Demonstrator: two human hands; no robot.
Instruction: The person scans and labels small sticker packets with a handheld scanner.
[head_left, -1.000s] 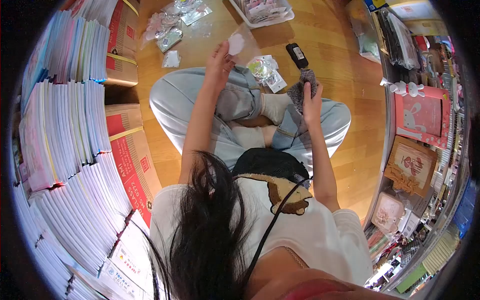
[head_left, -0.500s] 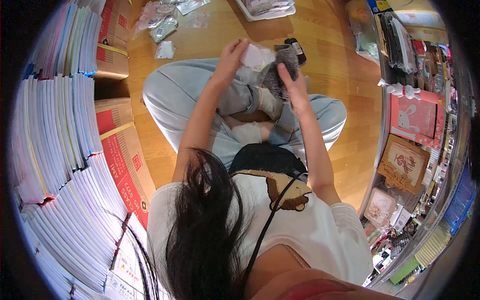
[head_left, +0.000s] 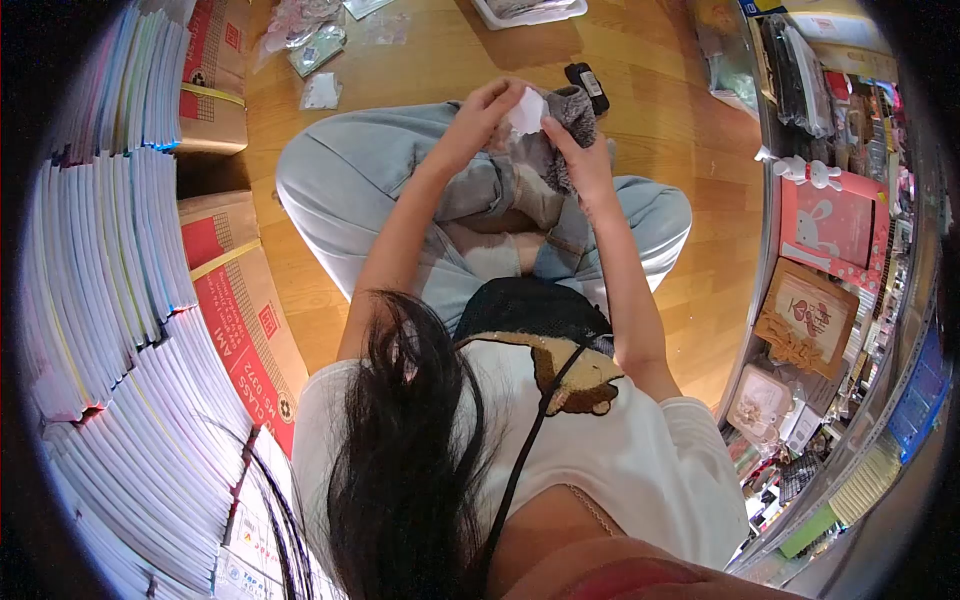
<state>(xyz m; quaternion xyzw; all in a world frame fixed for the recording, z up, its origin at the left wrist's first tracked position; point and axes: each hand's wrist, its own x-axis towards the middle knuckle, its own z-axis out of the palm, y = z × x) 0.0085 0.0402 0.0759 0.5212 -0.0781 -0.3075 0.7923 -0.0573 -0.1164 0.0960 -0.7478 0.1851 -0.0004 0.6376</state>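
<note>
My left hand (head_left: 484, 122) is closed on the left edge of a small clear packet with a white piece (head_left: 528, 112) inside. My right hand (head_left: 584, 165) grips a fuzzy grey cloth (head_left: 572, 116), its thumb against the packet's right side. Cloth and packet meet between the two hands, above my crossed legs. Just beyond the cloth, a small black bottle (head_left: 587, 88) with a white label lies on the wooden floor. What the fingers behind the cloth do is hidden.
Stacked notebooks (head_left: 105, 240) and red-and-brown cartons (head_left: 240, 310) line the left side. Shelves with a pink bunny frame (head_left: 830, 230) stand on the right. Ahead on the floor are a white tray (head_left: 530, 18), plastic packets (head_left: 318, 50) and one small white packet (head_left: 321, 91).
My left hand has moved right with the packet, bringing it against the grey cloth. The right thumb now rests at the packet's edge. The view has shifted slightly.
</note>
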